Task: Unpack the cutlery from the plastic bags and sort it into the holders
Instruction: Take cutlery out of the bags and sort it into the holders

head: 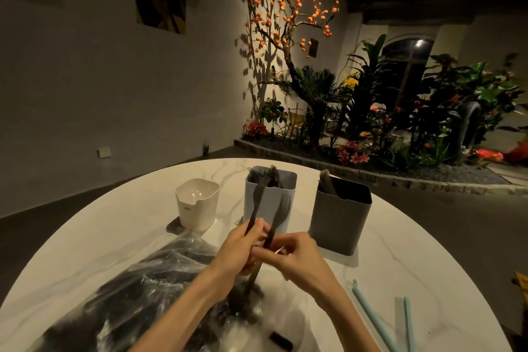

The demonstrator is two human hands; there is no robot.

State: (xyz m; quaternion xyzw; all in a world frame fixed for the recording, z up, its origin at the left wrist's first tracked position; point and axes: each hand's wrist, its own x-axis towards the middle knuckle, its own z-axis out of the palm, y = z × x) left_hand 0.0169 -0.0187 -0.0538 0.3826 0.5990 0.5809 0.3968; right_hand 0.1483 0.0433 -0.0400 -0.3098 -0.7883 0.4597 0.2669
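A black fork stands tines up, its handle pinched in the right hand. Just beside it, the left hand grips another dark utensil. Beyond both hands stand 3 holders: white, blue, grey. Below the left hand, a plastic bag of cutlery lies on the worktop.
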